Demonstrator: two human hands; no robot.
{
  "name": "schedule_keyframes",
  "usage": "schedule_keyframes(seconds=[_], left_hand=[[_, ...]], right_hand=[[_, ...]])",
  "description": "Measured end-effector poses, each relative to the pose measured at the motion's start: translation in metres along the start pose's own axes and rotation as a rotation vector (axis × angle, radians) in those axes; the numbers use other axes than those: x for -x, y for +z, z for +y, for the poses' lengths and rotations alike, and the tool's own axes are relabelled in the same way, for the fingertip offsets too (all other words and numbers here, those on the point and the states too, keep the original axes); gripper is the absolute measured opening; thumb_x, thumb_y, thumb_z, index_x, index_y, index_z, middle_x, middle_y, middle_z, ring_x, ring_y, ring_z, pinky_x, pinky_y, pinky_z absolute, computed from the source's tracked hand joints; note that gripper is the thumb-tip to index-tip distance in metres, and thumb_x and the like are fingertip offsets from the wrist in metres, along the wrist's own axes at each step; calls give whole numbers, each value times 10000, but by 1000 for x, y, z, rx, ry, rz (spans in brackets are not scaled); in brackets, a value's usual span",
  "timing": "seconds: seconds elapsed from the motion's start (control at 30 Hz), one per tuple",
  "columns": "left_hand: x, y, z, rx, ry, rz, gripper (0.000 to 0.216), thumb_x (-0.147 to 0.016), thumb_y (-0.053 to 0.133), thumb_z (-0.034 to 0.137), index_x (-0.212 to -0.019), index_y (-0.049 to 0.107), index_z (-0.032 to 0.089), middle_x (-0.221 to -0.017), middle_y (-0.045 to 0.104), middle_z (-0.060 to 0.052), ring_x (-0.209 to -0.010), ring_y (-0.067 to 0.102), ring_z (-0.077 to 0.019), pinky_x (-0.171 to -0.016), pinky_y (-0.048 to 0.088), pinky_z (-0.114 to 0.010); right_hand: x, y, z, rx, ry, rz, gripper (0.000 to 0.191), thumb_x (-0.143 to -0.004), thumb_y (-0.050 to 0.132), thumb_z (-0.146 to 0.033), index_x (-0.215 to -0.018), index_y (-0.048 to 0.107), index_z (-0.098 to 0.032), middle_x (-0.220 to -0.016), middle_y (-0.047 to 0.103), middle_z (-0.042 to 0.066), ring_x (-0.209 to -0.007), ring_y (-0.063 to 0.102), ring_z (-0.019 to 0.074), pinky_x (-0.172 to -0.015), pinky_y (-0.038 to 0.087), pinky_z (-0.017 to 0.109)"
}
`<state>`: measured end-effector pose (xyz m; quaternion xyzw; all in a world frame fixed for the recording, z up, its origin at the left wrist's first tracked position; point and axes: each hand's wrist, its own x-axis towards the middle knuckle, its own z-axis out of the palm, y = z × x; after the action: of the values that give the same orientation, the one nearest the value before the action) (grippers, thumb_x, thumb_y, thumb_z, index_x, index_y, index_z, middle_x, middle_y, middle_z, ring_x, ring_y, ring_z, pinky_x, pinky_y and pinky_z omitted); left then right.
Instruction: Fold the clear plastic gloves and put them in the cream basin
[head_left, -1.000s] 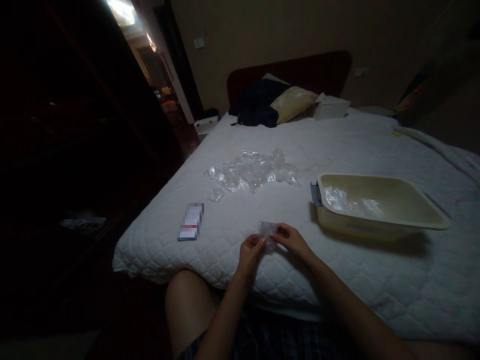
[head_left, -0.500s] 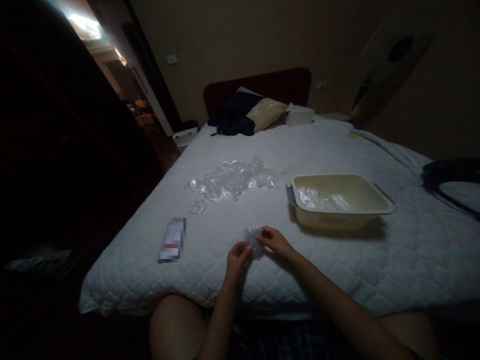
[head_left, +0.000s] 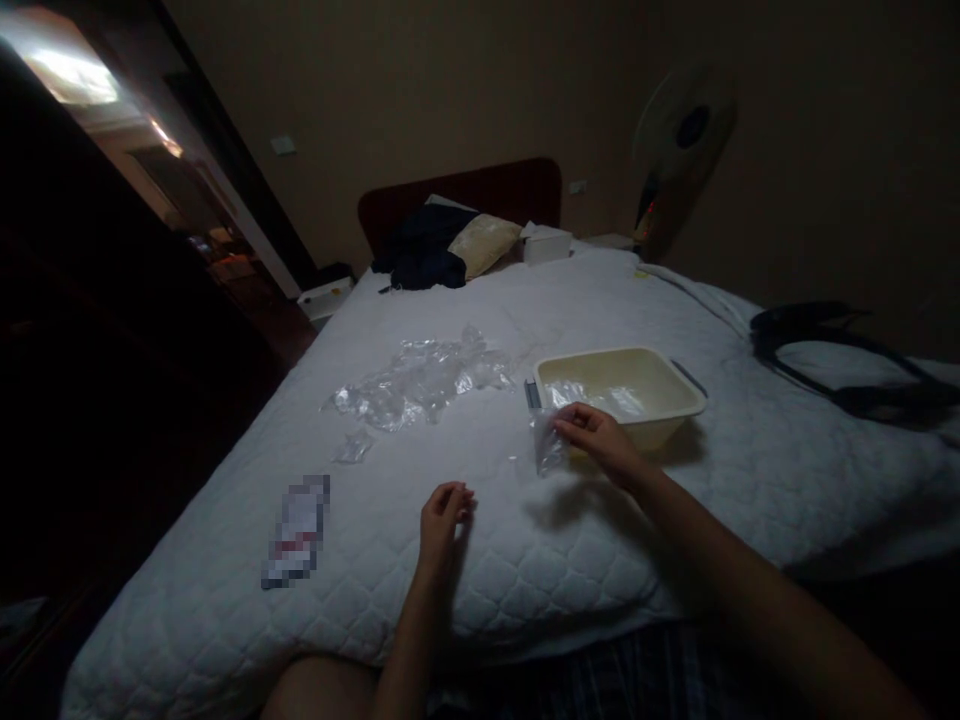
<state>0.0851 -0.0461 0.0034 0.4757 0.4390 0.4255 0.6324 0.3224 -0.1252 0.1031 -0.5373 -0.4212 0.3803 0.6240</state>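
Note:
My right hand [head_left: 600, 440] pinches a small clear plastic bag [head_left: 549, 445], which hangs in front of the near left corner of a cream plastic basin [head_left: 660, 432]. Inside the basin lie more clear bags [head_left: 592, 396]. Low over the quilted bed, my left hand [head_left: 446, 508] is curled with its fingers drawn together, and nothing shows in it. Beyond it a loose spread of clear plastic bags [head_left: 427, 380] covers part of the sheet, with a single bag [head_left: 354, 447] lying apart at its near left.
A blurred-out phone-shaped object [head_left: 298, 530] lies on the bed's left. Dark clothing [head_left: 427, 245], a tan pillow [head_left: 484, 245] and a white box [head_left: 546, 245] are by the headboard [head_left: 465, 190]. A black frame-like object [head_left: 847, 370] rests at right; a fan [head_left: 686, 130] stands behind.
My right hand has moved away from the left, carrying the plastic bag to the basin. My left hand has let go of it. The whole view has shifted.

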Motion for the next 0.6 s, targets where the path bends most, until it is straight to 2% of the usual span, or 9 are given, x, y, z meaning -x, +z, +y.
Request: schedule_keyframes(seconds=[0.1, 0.17, 0.3, 0.4, 0.5, 0.6], left_hand=[[-18, 5, 2, -55, 64, 67, 280, -618, 636, 400, -702, 568, 141, -642, 582, -13, -570, 550, -101, -484, 395, -180], [-28, 4, 0, -66, 37, 88, 308, -614, 622, 424, -721, 561, 142, -629, 574, -6, -533, 538, -98, -440, 375, -172], [-35, -4, -8, -20, 27, 87, 354, -632, 591, 459, -806, 562, 152, -687, 595, -13, -538, 554, -105, -437, 405, -189], [-34, -9, -13, -18, 31, 79, 330, -643, 592, 443, -796, 562, 153, -678, 598, -4, -543, 553, -96, -468, 424, -194], [-32, -10, -14, 3, 26, 66, 317, -646, 595, 434, -786, 559, 152, -666, 597, 2, -543, 551, -92, -477, 423, -193], [-31, -9, -14, 12, 25, 71, 314, -649, 594, 433, -783, 558, 151, -652, 592, 5, -532, 542, -89, -472, 417, -192]], right_hand=[[-10, -49, -33, 118, -63, 91, 305, -619, 662, -422, -754, 562, -167, -693, 567, -6, -606, 508, 106, -585, 393, 238], [-21, -82, -45, 176, -40, 128, 328, -603, 674, -424, -765, 564, -162, -692, 564, -2, -597, 507, 102, -578, 400, 235], [-47, -131, -48, 296, 73, 215, 306, -587, 690, -377, -741, 551, -152, -616, 528, -20, -516, 467, 76, -501, 383, 206], [-63, -144, -38, 465, 208, 224, 194, -647, 644, -289, -717, 535, -144, -596, 525, -15, -508, 474, 73, -499, 401, 198], [-77, -143, -25, 660, 310, 217, 94, -683, 591, -202, -724, 532, -142, -586, 537, -12, -512, 494, 76, -518, 424, 200], [-89, -140, -12, 771, 353, 217, 90, -650, 589, -132, -732, 550, -133, -539, 532, -21, -497, 506, 90, -508, 431, 215]])
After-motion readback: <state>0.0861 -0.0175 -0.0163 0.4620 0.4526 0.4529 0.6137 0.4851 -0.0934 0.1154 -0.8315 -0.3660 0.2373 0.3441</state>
